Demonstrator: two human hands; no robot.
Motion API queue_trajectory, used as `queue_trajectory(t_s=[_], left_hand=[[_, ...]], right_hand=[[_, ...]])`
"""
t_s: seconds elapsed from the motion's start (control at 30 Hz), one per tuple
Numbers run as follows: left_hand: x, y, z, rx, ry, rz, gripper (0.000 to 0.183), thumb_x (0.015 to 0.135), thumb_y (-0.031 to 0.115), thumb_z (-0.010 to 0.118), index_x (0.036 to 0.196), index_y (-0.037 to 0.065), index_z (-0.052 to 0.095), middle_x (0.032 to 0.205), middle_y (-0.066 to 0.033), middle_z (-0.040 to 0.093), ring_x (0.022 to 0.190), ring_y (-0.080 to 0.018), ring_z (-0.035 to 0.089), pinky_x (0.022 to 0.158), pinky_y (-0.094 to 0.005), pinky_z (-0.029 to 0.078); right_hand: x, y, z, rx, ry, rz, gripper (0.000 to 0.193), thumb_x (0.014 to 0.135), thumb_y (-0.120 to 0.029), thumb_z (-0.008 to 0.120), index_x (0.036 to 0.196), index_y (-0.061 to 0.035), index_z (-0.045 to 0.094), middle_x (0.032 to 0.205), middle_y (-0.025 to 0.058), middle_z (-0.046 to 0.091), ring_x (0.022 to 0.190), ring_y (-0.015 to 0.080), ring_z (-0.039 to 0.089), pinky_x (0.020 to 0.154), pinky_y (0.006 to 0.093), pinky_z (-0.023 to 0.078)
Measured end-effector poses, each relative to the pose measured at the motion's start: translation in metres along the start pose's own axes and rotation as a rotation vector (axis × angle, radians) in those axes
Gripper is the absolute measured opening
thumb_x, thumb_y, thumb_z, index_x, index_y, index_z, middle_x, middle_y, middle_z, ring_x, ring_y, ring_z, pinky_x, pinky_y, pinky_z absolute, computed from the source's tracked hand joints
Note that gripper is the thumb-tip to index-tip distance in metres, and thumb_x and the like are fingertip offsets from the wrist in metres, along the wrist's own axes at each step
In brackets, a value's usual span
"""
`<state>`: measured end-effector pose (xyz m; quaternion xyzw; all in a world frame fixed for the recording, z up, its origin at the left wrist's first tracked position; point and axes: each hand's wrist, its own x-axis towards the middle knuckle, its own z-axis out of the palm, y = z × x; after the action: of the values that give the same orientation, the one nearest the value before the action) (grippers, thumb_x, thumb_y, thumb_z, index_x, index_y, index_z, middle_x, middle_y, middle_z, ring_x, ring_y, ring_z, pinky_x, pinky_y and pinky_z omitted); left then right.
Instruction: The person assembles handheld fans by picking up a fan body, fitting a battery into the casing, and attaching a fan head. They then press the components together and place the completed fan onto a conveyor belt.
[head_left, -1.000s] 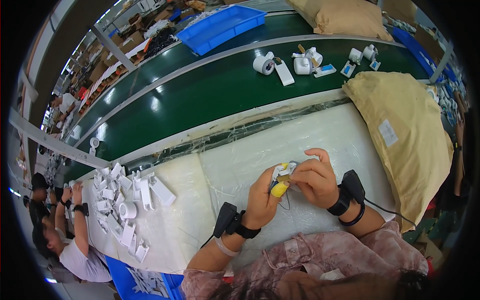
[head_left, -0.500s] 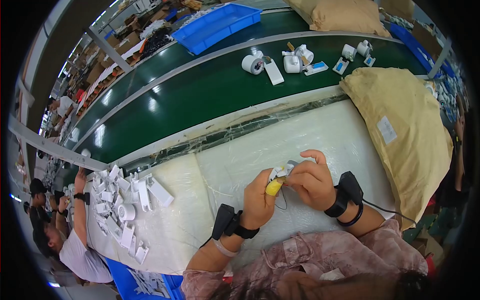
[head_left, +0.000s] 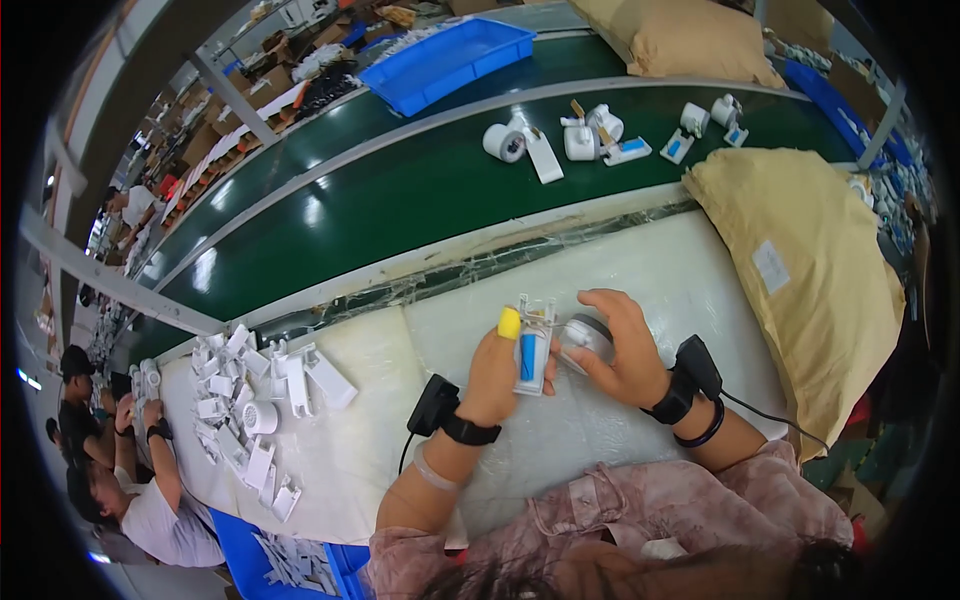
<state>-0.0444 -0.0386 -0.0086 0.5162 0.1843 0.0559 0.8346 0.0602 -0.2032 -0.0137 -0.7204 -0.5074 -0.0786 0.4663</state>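
Observation:
My left hand (head_left: 490, 370), a yellow cover on its thumb, is closed on a white plastic housing (head_left: 534, 362) with a blue block inside. The open side of the housing faces up. Close beside it, my right hand (head_left: 625, 355) curls its thumb and fingers around a round white lamp-like head (head_left: 588, 338) with a grey rim. A thin wire seems to run between the two parts; its ends are hard to make out. Both hands are above the plastic-covered table (head_left: 440, 350).
Loose white plastic parts (head_left: 235, 400) are heaped on the left, above a blue bin (head_left: 345, 565). Across the table runs a green conveyor (head_left: 380, 200) carrying several similar assemblies (head_left: 582, 140) and a blue tray (head_left: 450, 65). A brown paper sack (head_left: 810, 260) lies at right. Co-workers (head_left: 150, 500) sit far left.
My hands have moved slightly apart, and the housing has turned so its blue block shows. The round head has come into clearer view in my right hand.

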Motion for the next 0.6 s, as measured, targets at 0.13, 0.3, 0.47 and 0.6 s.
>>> queue_trajectory(t_s=[0.13,0.3,0.47,0.6], left_hand=[[0.043,0.004,-0.046,-0.179,0.173,-0.059,0.051,0.102,0.044,0.029,0.112,0.001,0.054,0.084,-0.0123,0.064,0.061,-0.0206,0.061,0.048,-0.035,0.053],[0.082,0.05,-0.114,-0.242,0.297,0.041,0.044,0.102,0.042,0.028,0.112,0.007,0.053,0.095,-0.0121,0.066,0.069,-0.0239,0.062,0.06,-0.0401,0.054],[0.105,0.072,-0.141,-0.437,0.423,0.409,0.049,0.1,0.043,0.034,0.123,0.002,0.047,0.121,-0.0202,0.055,0.116,-0.0356,0.054,0.097,-0.0514,0.046],[0.103,0.039,-0.112,-0.474,0.486,0.216,0.036,0.101,0.031,0.039,0.123,0.004,0.047,0.12,-0.0174,0.055,0.111,-0.0339,0.056,0.097,-0.0475,0.046]], right_hand=[[0.013,0.003,-0.002,-0.031,-0.095,0.014,0.053,0.079,-0.018,0.073,0.124,-0.0022,0.05,0.122,0.0186,0.052,0.112,0.0362,0.051,0.097,0.0416,0.039],[0.043,0.021,0.001,-0.209,-0.478,-0.087,0.04,0.08,-0.02,0.07,0.114,-0.0059,0.057,0.121,0.015,0.055,0.113,0.0347,0.051,0.093,0.0437,0.042],[0.1,0.073,0.017,-0.396,-0.47,-0.019,0.037,0.077,-0.021,0.069,0.11,-0.0074,0.058,0.106,0.0149,0.063,0.099,0.0347,0.06,0.081,0.0465,0.049],[0.143,0.112,0.042,-0.418,-0.246,0.216,0.036,0.081,-0.027,0.069,0.108,-0.0064,0.057,0.099,0.016,0.066,0.091,0.0362,0.064,0.076,0.0468,0.052]])
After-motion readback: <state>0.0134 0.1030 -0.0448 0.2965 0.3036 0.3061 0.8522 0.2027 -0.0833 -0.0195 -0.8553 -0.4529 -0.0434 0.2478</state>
